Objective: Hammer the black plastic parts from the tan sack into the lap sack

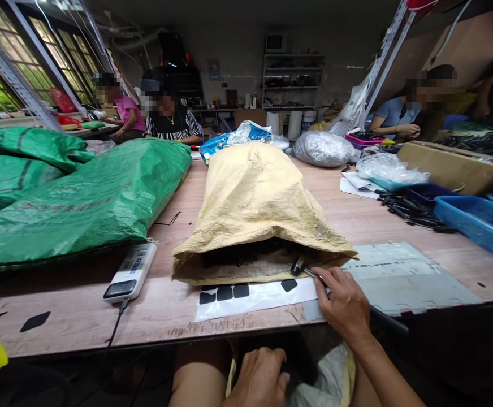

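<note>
A yellow woven sack (255, 198) lies on the table with its mouth towards me, dark items showing inside. My right hand (344, 299) is closed around a thin metal rod with a black tip and a dark handle; the tip sits at the sack's mouth. Under the mouth's edge lies a white strip (255, 298) bearing black patches. Below the table edge, my left hand (263, 376) is over an open bag in my lap, fingers curled; what they hold, if anything, is hidden.
Green sacks (81, 203) fill the left, beside a white power bank (132, 271) with a cable. A grey sheet (399, 277), black parts (411, 210) and a blue tray (479, 223) are at right. Several people sit farther back.
</note>
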Available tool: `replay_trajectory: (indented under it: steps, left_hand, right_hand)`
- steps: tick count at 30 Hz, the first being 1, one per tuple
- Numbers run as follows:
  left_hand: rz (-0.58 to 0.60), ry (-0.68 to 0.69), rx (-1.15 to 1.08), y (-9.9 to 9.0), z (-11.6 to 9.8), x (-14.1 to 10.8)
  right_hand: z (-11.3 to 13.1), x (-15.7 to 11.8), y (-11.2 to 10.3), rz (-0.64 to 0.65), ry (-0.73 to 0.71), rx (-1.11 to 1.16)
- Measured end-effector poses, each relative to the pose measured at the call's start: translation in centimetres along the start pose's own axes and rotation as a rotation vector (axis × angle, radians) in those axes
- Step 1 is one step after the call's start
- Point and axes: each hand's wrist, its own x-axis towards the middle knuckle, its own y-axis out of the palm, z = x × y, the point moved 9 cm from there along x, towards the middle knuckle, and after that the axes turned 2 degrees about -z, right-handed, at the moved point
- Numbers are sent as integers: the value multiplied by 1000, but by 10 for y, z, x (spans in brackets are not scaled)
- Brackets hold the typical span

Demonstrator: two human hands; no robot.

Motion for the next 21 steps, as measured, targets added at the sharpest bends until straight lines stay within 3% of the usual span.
replay_trajectory:
  steps: [2, 5, 8, 11, 14, 16, 19, 21]
  left_hand:
    - [-6, -97, 23, 15, 24, 9]
    - [8, -103, 32, 29, 38, 15]
    - [27, -61, 40, 29, 31, 11]
    - [51, 17, 37, 12, 2, 1]
    - [-24, 156, -60, -33, -39, -7]
    - [-184, 207, -130, -80, -55, -6]
    - [-595, 155, -111, -162, -49, 1]
    - [-833, 34, -13, -204, -33, 4]
  right_hand:
    - [0, 0, 0, -1, 0, -1]
    - [0, 0, 0, 5, 14, 16]
    - [-1, 1, 0, 3, 27, 27]
    - [-1, 1, 0, 4, 27, 28]
    - [-2, 1, 1, 8, 24, 29]
    - [-2, 1, 1, 7, 20, 31]
    - [-1, 1, 0, 3, 20, 35]
    - [-2, 1, 1, 8, 27, 33]
